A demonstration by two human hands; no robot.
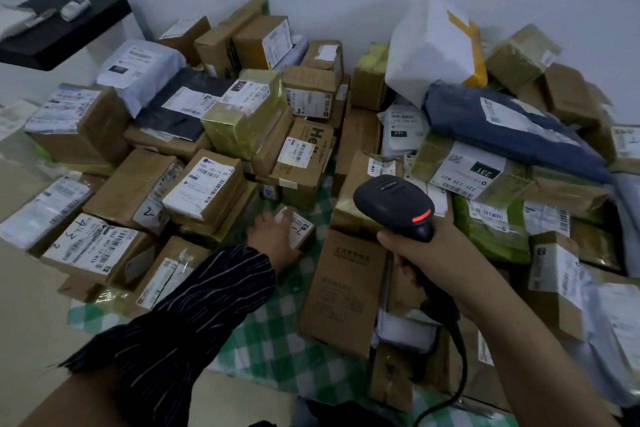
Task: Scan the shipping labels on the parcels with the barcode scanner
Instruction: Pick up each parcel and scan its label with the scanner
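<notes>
Nearest the camera, a dark striped sleeve (pixel 194 305) runs up from the lower left, and the scanner's black cable (pixel 462 357) hangs down beside the bare right forearm. The right hand (pixel 440 253) grips the handle of the barcode scanner (pixel 394 201), fingers curled tight round it. The scanner's head is raised over the pile and a red light glows on its rear edge. Across from it, the left hand (pixel 273 232) lies on a small parcel (pixel 299 227) with a white label. One fingertip is on the top, the rest are against its near side, and motion blur hides whether they close round it. This parcel sits on a green checked cloth (pixel 277 340), just beside a plain brown carton (pixel 343 291) that lies below the scanner. Beyond the hands, labelled parcels are heaped on both sides: a box with a white barcode label (pixel 204 184) on the left, a yellow-taped box (pixel 246 111) behind it, and a blue mailer bag (pixel 512 128) on the right heap. A white bag (pixel 429 52) stands behind that against the wall. A black shelf (pixel 59 28) is at the far left.
</notes>
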